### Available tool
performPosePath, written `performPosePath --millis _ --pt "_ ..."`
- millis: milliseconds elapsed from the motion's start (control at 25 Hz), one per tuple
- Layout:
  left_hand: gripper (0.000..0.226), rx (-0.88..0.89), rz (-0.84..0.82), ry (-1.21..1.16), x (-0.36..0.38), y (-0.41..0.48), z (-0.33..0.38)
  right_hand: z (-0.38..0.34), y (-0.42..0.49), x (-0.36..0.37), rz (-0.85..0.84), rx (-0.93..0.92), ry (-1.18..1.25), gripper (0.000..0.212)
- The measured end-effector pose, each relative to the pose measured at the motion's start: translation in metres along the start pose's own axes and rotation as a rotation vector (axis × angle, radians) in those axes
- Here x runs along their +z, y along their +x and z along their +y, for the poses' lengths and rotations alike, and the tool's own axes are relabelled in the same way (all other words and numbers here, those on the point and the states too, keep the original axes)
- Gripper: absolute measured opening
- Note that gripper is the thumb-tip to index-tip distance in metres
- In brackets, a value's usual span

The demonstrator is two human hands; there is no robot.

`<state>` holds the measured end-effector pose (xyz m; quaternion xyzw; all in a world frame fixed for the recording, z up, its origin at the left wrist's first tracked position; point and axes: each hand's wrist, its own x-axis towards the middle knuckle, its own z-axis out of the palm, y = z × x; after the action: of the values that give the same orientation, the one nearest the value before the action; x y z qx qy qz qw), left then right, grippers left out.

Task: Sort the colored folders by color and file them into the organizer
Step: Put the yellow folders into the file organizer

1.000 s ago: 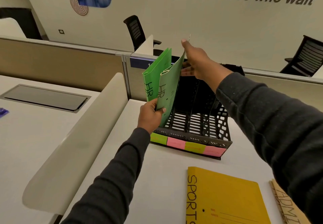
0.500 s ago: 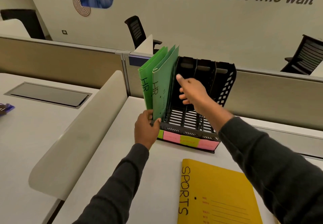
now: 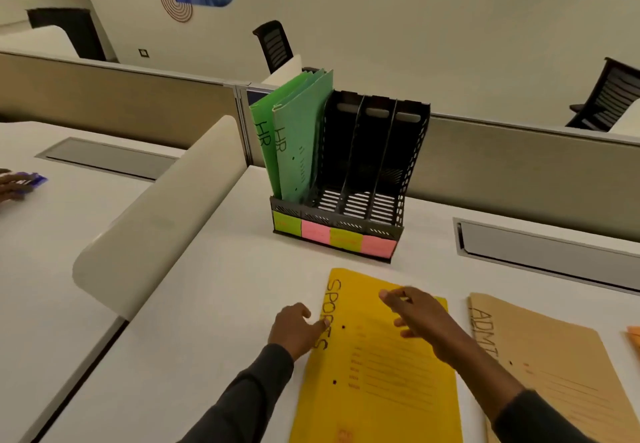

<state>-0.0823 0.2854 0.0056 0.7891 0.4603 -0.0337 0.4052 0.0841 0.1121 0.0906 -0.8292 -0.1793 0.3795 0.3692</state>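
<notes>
A black slotted organizer [image 3: 408,165] stands on the white desk with green, pink, yellow and pink labels along its front. Two green folders [image 3: 294,145] marked HR stand upright in its leftmost slot; the other slots hold nothing. A yellow folder [image 3: 381,373] marked SPORTS lies flat in front of it. My left hand [image 3: 294,328] touches the yellow folder's left edge with a fingertip. My right hand [image 3: 419,318] hovers over the folder's top with fingers spread, holding nothing. A tan folder [image 3: 554,366] marked ADMI lies to the right.
A white curved divider [image 3: 156,214] runs along the desk's left side. An orange corner [image 3: 633,338] shows at the far right edge. A grey cable hatch [image 3: 540,248] sits behind the tan folder. Another person's hand [image 3: 10,186] rests on the neighbouring desk.
Both hands have let go of the green folders, which now stand in the leftmost slot, and have come back down to the yellow folder. The view has tilted downward.
</notes>
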Motion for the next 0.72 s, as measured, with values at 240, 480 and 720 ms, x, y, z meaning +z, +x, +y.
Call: performPosePath --millis 240,480,720 --pt "0.063 -0.102 -0.028 0.094 0.037 -0.037 -0.002 0.113 -0.046 -0.015 0.009 0.139 -0.406 0.066" --pt "0.073 -0.168 0.004 0.053 0.039 -0.043 0.010 0.134 -0.059 -0.007 0.035 0.080 -0.443 0.068" --pt "0.048 -0.101 -0.191 -0.470 0.014 -0.047 0.034 0.117 -0.053 -0.009 -0.017 0.162 -0.387 0.075"
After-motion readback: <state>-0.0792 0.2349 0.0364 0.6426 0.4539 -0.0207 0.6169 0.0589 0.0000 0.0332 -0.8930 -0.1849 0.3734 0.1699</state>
